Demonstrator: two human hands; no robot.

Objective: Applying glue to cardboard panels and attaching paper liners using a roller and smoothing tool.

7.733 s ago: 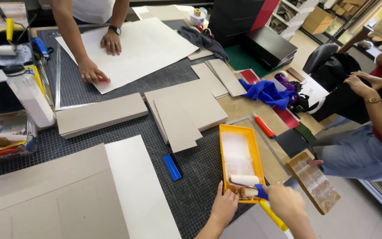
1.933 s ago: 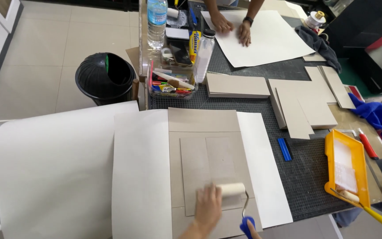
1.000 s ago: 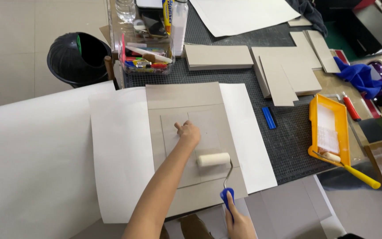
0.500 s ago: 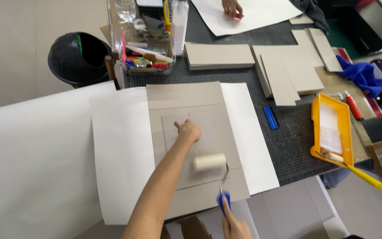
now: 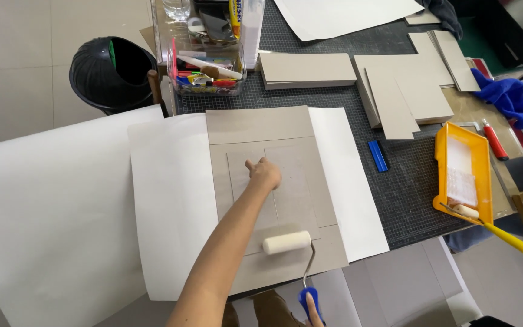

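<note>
My left hand [image 5: 265, 175] presses down on a small grey board piece [image 5: 295, 181] that lies on a larger grey cardboard sheet [image 5: 261, 124]. My right hand [image 5: 313, 310], mostly cut off at the bottom edge, grips the blue handle of a small paint roller [image 5: 287, 242]. The roller's white sleeve rests on the near part of the cardboard, just below my left forearm. The cardboard lies over white paper [image 5: 171, 181] on a dark cutting mat [image 5: 404, 188].
A yellow roller tray [image 5: 476, 142] with a second roller stands at the right. Stacks of grey board [image 5: 307, 68] lie behind, and a clear box of pens [image 5: 207, 69]. A black bin [image 5: 111, 71] sits on the floor at left. A blue tool [image 5: 378, 155] lies on the mat.
The roller has moved toward me down the cardboard over the last second. My left hand stays pressed on the small board. The other person's hands have left the view.
</note>
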